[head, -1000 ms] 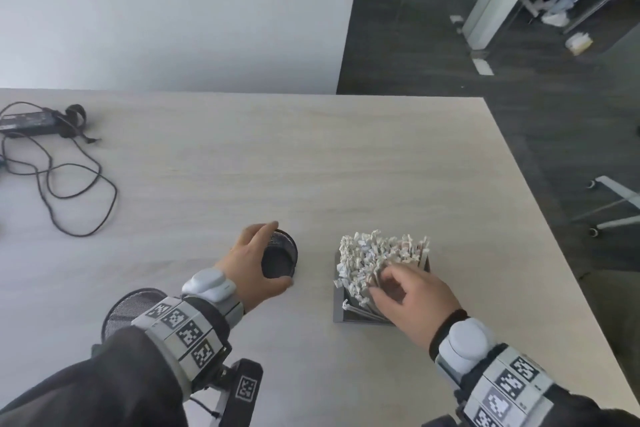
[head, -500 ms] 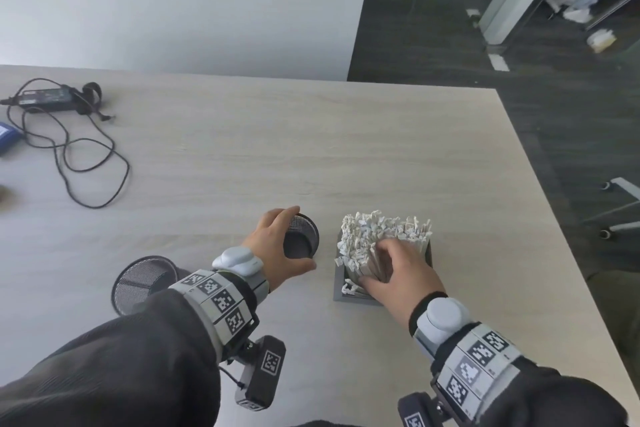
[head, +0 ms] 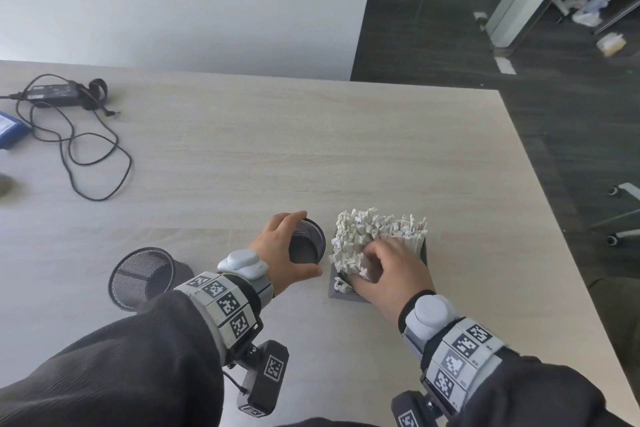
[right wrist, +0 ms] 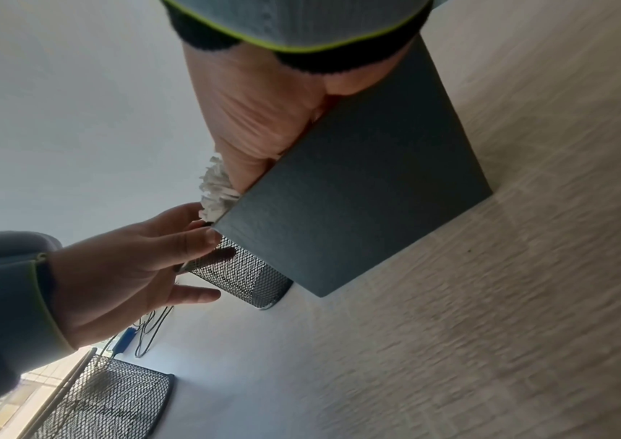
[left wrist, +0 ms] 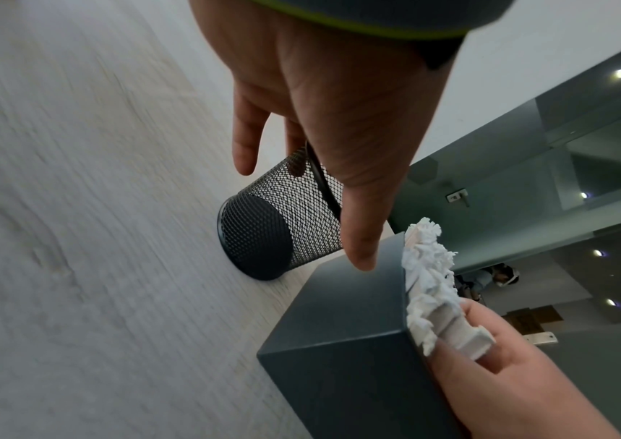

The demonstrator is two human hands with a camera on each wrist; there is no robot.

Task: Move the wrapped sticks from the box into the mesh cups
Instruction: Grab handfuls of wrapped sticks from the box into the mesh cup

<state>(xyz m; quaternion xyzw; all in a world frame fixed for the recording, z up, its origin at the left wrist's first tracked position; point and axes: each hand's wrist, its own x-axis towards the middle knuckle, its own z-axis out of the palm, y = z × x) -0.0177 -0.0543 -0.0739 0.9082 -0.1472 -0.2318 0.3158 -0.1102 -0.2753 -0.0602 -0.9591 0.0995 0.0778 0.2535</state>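
The left hand (head: 280, 253) curls around the rim of a small black wire-mesh cup (head: 306, 246) standing upright on the pale wood-grain table (head: 311, 149). Just beside it, a dark grey square box (left wrist: 338, 341) brims with white paper-wrapped sticks (head: 367, 232). The right hand (head: 388, 274) pinches a bunch of them (still inside the box). A larger black mesh cup (head: 142, 276) stands well apart, to the left.

Head view overhead; wrist views close, low.
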